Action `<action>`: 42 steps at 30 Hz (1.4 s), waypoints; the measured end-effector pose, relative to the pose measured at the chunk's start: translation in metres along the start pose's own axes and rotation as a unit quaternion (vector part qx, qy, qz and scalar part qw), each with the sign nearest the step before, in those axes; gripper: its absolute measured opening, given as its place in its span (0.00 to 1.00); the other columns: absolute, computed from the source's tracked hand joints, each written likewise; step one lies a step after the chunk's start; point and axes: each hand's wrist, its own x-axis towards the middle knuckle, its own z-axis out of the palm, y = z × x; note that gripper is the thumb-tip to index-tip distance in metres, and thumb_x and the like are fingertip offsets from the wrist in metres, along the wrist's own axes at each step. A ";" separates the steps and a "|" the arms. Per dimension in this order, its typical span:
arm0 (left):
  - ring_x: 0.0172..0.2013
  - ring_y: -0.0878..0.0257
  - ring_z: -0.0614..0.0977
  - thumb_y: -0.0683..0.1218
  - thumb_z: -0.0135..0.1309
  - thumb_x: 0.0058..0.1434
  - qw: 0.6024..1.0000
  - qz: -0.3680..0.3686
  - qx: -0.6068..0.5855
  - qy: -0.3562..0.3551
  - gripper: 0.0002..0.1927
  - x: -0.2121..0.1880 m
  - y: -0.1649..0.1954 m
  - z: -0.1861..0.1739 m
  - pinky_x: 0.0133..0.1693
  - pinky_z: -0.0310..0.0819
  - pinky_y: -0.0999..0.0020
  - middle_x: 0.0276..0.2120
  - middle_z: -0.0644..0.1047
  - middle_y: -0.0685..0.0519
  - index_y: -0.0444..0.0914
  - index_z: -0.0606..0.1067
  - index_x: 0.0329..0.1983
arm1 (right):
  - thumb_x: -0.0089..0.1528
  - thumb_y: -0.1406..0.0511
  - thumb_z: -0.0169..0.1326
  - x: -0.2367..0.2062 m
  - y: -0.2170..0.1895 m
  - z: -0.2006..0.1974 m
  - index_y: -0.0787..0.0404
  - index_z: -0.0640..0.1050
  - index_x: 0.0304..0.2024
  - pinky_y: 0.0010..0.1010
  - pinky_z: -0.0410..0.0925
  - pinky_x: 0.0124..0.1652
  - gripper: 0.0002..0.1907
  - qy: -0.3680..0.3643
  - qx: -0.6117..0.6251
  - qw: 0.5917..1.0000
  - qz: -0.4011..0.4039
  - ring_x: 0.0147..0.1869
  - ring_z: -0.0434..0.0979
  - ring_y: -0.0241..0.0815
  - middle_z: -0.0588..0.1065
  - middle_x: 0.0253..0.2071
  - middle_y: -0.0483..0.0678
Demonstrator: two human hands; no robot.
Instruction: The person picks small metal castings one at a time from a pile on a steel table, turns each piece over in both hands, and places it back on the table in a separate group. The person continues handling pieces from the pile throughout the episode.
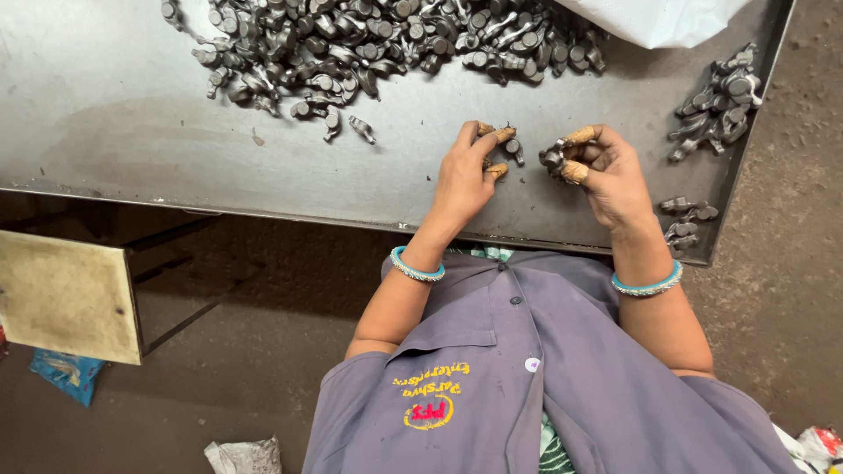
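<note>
Grey-violet shirt (562, 377) with a yellow-and-red chest emblem lay nearest. Steel table (132, 123) bore a large heap of grey metal parts (378, 39). White bag (654, 17) sat at its far edge. Left hand (464, 180) rested loosely curled on a small part (513, 149); right hand (606, 175) pinched another part (553, 158).

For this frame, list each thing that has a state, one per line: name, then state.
left hand: palm down on the table, fingertips on a small metal part.
right hand: curled around a metal part, gripping it.
big heap of metal parts: loose, spread along the table's far side.
small pile of parts: set apart at the right edge.
metal table: dull, stained.
</note>
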 end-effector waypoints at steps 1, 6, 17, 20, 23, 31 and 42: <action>0.48 0.43 0.78 0.31 0.60 0.48 1.000 -0.001 0.009 0.003 0.25 0.001 0.000 0.002 0.44 0.74 0.54 0.49 0.72 0.45 0.37 0.77 0.51 | 0.63 0.78 0.58 -0.003 -0.001 -0.002 0.65 0.73 0.52 0.26 0.75 0.50 0.16 0.001 0.021 0.999 0.024 0.51 0.80 0.39 0.78 0.47 0.51; 0.41 0.47 0.81 0.36 0.65 0.51 0.999 -0.033 -0.011 0.000 0.20 -0.001 -0.002 0.005 0.41 0.75 0.55 0.41 0.74 0.47 0.40 0.80 0.49 | 0.61 0.70 0.56 -0.011 -0.007 -0.007 0.64 0.74 0.51 0.28 0.75 0.41 0.16 -0.031 0.103 0.988 0.109 0.47 0.82 0.40 0.79 0.45 0.49; 0.42 0.52 0.82 0.35 0.65 0.49 0.997 -0.049 -0.039 0.038 0.22 -0.018 0.001 -0.007 0.42 0.77 0.60 0.42 0.76 0.49 0.38 0.76 0.47 | 0.59 0.70 0.64 0.031 -0.059 0.024 0.57 0.74 0.50 0.29 0.74 0.42 0.18 -0.033 0.034 0.998 -0.035 0.44 0.81 0.43 0.80 0.47 0.55; 0.42 0.51 0.80 0.35 0.66 0.48 0.997 -0.055 -0.023 0.056 0.24 -0.019 0.001 -0.015 0.42 0.76 0.59 0.43 0.74 0.48 0.38 0.75 0.49 | 0.56 0.71 0.67 0.033 -0.049 0.054 0.58 0.75 0.48 0.31 0.73 0.45 0.20 -0.053 -0.230 0.966 -0.104 0.48 0.79 0.42 0.79 0.50 0.51; 0.42 0.50 0.80 0.35 0.65 0.48 0.996 -0.067 -0.006 0.063 0.24 -0.019 0.004 -0.018 0.43 0.76 0.59 0.44 0.73 0.47 0.37 0.74 0.49 | 0.49 0.74 0.68 0.023 -0.013 0.080 0.59 0.80 0.45 0.38 0.73 0.48 0.21 -0.063 -0.612 0.757 -0.221 0.48 0.75 0.49 0.78 0.42 0.48; 0.44 0.51 0.81 0.38 0.70 0.48 0.995 -0.035 -0.089 0.019 0.27 -0.026 0.018 -0.019 0.42 0.77 0.62 0.45 0.76 0.47 0.35 0.74 0.51 | 0.64 0.76 0.60 0.025 0.010 0.044 0.65 0.75 0.46 0.27 0.75 0.50 0.10 0.000 -0.095 0.993 -0.064 0.47 0.79 0.34 0.78 0.44 0.46; 0.39 0.69 0.82 0.33 0.60 0.58 0.918 -0.123 -0.378 -0.017 0.12 -0.031 -0.018 0.023 0.42 0.78 0.73 0.40 0.83 0.52 0.31 0.79 0.46 | 0.68 0.72 0.57 0.007 0.014 0.012 0.69 0.77 0.50 0.25 0.73 0.41 0.09 0.008 0.065 0.995 0.071 0.42 0.78 0.35 0.78 0.43 0.47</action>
